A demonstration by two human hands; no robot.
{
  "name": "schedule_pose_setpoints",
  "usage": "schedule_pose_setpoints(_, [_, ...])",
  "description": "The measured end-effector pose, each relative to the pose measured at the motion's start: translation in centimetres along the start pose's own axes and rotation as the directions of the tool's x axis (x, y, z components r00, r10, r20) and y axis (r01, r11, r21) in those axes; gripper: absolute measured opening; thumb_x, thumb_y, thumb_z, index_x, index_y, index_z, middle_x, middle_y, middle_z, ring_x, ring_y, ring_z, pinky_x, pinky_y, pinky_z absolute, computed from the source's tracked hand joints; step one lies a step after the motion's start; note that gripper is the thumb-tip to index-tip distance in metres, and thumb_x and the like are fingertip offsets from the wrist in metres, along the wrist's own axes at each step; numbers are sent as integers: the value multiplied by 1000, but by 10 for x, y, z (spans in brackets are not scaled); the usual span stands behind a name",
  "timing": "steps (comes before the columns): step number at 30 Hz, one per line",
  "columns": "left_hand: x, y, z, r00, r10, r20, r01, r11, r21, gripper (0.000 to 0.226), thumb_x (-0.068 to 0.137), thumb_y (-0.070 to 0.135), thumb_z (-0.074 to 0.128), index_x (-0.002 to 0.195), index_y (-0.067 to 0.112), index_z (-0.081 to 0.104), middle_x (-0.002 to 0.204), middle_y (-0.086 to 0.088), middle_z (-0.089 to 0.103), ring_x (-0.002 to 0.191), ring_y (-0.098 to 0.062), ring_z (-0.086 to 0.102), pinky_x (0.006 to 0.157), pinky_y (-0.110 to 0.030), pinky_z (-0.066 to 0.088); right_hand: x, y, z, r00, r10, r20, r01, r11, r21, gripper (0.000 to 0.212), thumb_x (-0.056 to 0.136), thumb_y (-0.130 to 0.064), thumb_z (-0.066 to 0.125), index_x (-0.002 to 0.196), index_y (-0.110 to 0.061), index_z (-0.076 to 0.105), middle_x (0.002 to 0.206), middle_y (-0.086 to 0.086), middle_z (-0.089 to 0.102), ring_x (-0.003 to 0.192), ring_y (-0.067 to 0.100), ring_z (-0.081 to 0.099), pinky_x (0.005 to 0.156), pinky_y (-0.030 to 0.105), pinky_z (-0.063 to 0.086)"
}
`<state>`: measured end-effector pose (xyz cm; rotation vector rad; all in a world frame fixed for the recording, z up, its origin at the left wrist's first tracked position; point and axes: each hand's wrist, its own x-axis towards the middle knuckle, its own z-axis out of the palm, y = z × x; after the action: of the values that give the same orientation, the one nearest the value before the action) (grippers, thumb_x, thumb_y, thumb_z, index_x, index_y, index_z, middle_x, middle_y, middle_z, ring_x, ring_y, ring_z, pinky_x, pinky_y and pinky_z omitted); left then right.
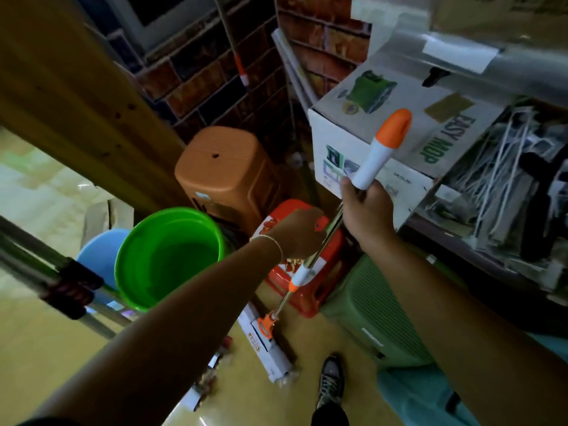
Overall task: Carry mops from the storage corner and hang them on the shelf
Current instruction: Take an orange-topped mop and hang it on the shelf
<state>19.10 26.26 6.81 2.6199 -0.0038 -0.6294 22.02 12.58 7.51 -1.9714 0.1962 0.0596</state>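
Dim corner: brick-patterned wall (196, 72), glossy yellow floor (46, 358), wooden beam (76, 103).

Quick count of what's here: two hands, left (299, 233) and right (367, 210), both on one mop (335, 221). One green bucket (167, 256), one blue one (98, 259) behind it. Stools: one brown (227, 173), one red (304, 290), one green (375, 315), so three. One mop box (399, 142). One shoe (331, 382) showing.
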Motion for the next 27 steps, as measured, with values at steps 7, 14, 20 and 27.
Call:
schedule_pose_setpoints(7, [-65,-19,5,1000,3,-9,-4,996,-92,31,91,20,57,121,13,57,112,-9,68,94,-22,62,82,-35,50,-83,-20,26,977,-170,126,175,984,-27,41,97,-43,54,113,-6,58,101,8,66,95,18,63,75,24,40])
schedule_pose_setpoints(14, [-188,-48,10,964,-22,-264,-70,939,-337,39,89,9,62,127,10,54,114,-5,65,104,-19,60,83,-26,44,-187,-56,48,901,-385,201,398,917,-28,38,96,-42,55,105,-6,62,101,6,67,100,23,62,83,32,45])
schedule_pose_setpoints(20, [-314,-67,19,916,-4,-401,-148,926,-348,19,88,3,59,104,13,57,85,9,57,80,-9,52,62,-12,38,-307,-96,50,772,-595,223,613,790,-15,31,95,-34,61,100,-3,63,88,0,56,90,21,57,68,19,29])
schedule_pose_setpoints(27, [-477,-88,31,846,-11,-533,-212,910,-356,12,92,-1,52,100,5,57,86,4,52,83,-11,46,63,-16,36,-455,-139,55,616,-695,371,736,676,44,24,94,-43,60,88,-20,54,72,-5,55,69,15,55,55,22,32])
